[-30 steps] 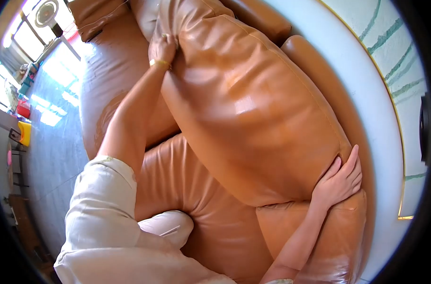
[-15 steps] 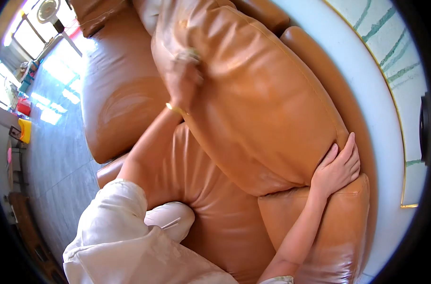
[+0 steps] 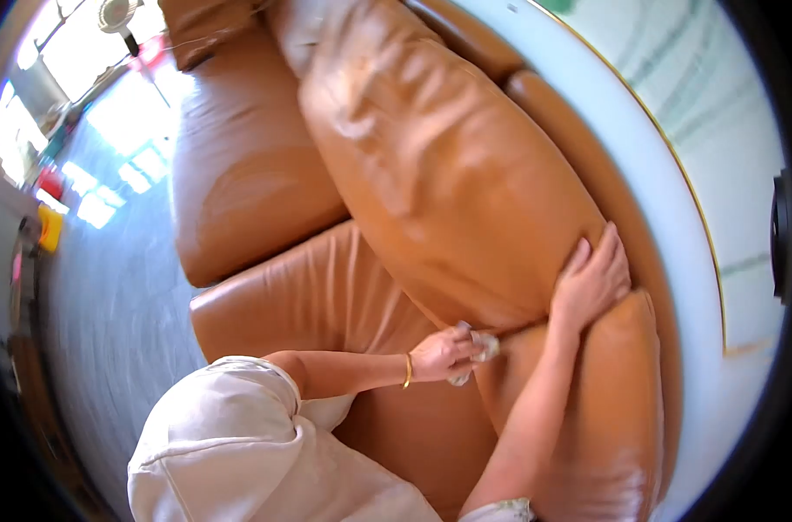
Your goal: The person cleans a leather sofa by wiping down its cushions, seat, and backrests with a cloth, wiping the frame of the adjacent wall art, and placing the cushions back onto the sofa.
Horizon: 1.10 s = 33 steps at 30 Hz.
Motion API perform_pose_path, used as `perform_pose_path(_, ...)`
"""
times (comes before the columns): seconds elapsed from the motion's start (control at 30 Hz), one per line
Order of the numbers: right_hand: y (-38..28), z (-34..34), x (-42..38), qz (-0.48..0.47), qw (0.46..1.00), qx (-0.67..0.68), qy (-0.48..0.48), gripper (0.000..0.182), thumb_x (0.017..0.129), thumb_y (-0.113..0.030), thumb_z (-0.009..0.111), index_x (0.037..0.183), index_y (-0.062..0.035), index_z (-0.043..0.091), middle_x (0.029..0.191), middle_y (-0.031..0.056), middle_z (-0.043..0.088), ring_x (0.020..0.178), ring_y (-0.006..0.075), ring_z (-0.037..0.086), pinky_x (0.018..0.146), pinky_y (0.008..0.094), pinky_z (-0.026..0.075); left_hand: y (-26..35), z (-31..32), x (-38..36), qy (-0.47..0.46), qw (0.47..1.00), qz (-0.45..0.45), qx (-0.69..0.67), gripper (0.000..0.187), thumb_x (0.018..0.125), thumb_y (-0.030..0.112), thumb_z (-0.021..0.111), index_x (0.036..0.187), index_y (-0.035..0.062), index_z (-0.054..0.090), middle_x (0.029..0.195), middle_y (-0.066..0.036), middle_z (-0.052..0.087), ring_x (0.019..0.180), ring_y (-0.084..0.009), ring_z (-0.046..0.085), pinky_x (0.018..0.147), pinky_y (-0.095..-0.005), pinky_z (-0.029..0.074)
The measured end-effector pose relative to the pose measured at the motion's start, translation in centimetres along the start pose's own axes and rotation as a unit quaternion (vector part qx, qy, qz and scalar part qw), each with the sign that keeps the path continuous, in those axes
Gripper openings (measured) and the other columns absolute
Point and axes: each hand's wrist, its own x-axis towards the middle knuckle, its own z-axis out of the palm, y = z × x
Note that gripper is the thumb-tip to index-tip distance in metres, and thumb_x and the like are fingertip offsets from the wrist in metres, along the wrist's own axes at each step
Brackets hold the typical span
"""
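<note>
My left hand [image 3: 445,356], with a gold bangle at the wrist, is closed round a crumpled pale cloth [image 3: 485,347]. It is at the seam where the brown leather back cushion [image 3: 491,200] meets the armrest [image 3: 618,383]. My right hand [image 3: 591,277] lies on the lower right corner of that cushion, beside the armrest, its fingers stretched out and the thumb apart. Under my left forearm is the leather seat [image 3: 413,435] of the sofa. Part of the cloth is hidden by the fingers.
Another seat section [image 3: 248,165] stands at the upper left, past a gap. A white ledge [image 3: 622,148] runs behind the sofa. Shiny grey floor [image 3: 117,287] lies to the left, with a yellow object [image 3: 50,228] and a fan [image 3: 117,13] farther off.
My left hand has come down from the upper part of the back cushion to its lower seam by the armrest. My right hand stays on the cushion's corner. The view has shifted slightly.
</note>
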Motion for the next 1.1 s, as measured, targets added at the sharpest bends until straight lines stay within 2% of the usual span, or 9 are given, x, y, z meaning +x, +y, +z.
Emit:
perform_pose_path(0.13,-0.1,-9.4,-7.6,0.060,0.879,0.473,0.015,0.060,0.092,-0.025,0.057,0.140,0.0049,0.035,0.143,0.0254,0.036,0.133,0.0414,0.035,0.110,0.0518,0.026,-6.3,3.8,-2.6,-0.022,0.960,-0.097,-0.260,0.019,0.094,0.019,0.053,0.107,0.0073,0.059,0.105,-0.006,0.061,0.097,-0.0195,0.060,0.085,-0.0369,0.050)
perform_pose_path(0.17,0.9,-10.4,-11.1,0.044,0.883,0.465,-0.037,0.067,0.090,-0.036,0.057,0.141,0.0002,0.035,0.146,0.0262,0.030,0.135,0.0433,0.030,0.109,0.0536,0.024,-5.6,4.0,-1.9,-0.019,0.991,-0.002,0.132,0.028,0.097,0.030,0.047,0.109,0.0068,0.058,0.105,-0.007,0.063,0.095,-0.0208,0.061,0.086,-0.0391,0.050)
perform_pose_path(0.23,1.0,-11.7,-17.4,0.037,0.911,0.395,-0.110,0.079,0.085,-0.058,0.057,0.144,-0.0102,0.037,0.150,0.0267,0.022,0.138,0.0474,0.021,0.108,0.0596,0.021,-0.4,5.4,-1.8,-0.053,0.981,-0.143,-0.121,0.045,0.098,0.038,0.043,0.125,0.0040,0.052,0.118,-0.009,0.061,0.107,-0.0231,0.059,0.094,-0.0377,0.047)
perform_pose_path(0.4,-1.6,-9.4,-27.3,0.332,0.791,0.513,-0.022,0.052,0.090,-0.020,0.059,0.136,-0.0018,0.043,0.141,0.0233,0.040,0.129,0.0398,0.041,0.103,0.0467,0.036,-1.3,6.5,-3.9,-0.190,0.950,-0.244,0.040,0.067,0.099,0.054,0.027,0.138,0.0011,0.039,0.134,-0.011,0.051,0.124,-0.0223,0.048,0.107,-0.0381,0.035)
perform_pose_path(0.57,4.3,-14.6,-23.9,0.483,0.695,0.528,0.062,0.036,0.088,-0.001,0.048,0.123,0.0054,0.049,0.110,0.0105,0.059,0.091,0.0164,0.058,0.078,0.0277,0.048,0.3,9.8,-4.2,-0.220,0.909,-0.087,0.343,0.043,0.099,0.034,0.050,0.126,0.0007,0.053,0.125,-0.008,0.053,0.121,-0.0172,0.046,0.103,-0.0314,0.034)
perform_pose_path(0.7,13.0,-18.8,-22.8,0.268,0.954,0.061,0.117,0.036,0.077,-0.010,0.070,0.109,-0.0019,0.059,0.114,0.0149,0.054,0.114,0.0374,0.041,0.098,0.0476,0.033,1.3,9.7,-0.7,-0.169,0.910,0.077,0.370,0.037,0.091,0.024,0.066,0.118,-0.0002,0.056,0.115,-0.006,0.055,0.103,-0.0125,0.052,0.088,-0.0284,0.044)
perform_pose_path(0.8,18.8,-19.6,-22.8,0.471,0.834,0.086,0.274,0.025,0.077,0.001,0.068,0.099,0.0026,0.057,0.102,0.0137,0.056,0.091,0.0249,0.055,0.084,0.0383,0.045,1.9,10.8,1.1,-0.161,0.894,0.202,0.367,0.039,0.089,0.021,0.067,0.119,-0.0003,0.054,0.118,-0.006,0.052,0.106,-0.0154,0.052,0.090,-0.0299,0.044)
perform_pose_path(0.97,19.7,-15.8,-17.9,0.397,0.811,0.166,0.396,0.041,0.083,0.006,0.057,0.122,0.0004,0.049,0.107,0.0106,0.059,0.094,0.0194,0.057,0.086,0.0314,0.048,5.1,15.6,4.0,-0.109,0.763,0.453,0.448,0.045,0.090,0.023,0.065,0.127,0.0011,0.052,0.136,-0.015,0.044,0.125,-0.0270,0.044,0.101,-0.0378,0.039)
perform_pose_path(1.1,7.4,-7.2,-13.2,0.313,0.923,0.123,0.188,0.055,0.084,-0.009,0.059,0.134,-0.0024,0.038,0.152,0.0221,0.024,0.141,0.0455,0.016,0.112,0.0593,0.004,7.7,21.7,6.3,-0.104,0.562,0.564,0.596,0.046,0.092,0.037,0.057,0.129,0.0091,0.054,0.140,-0.012,0.044,0.132,-0.0315,0.037,0.109,-0.0484,0.028)
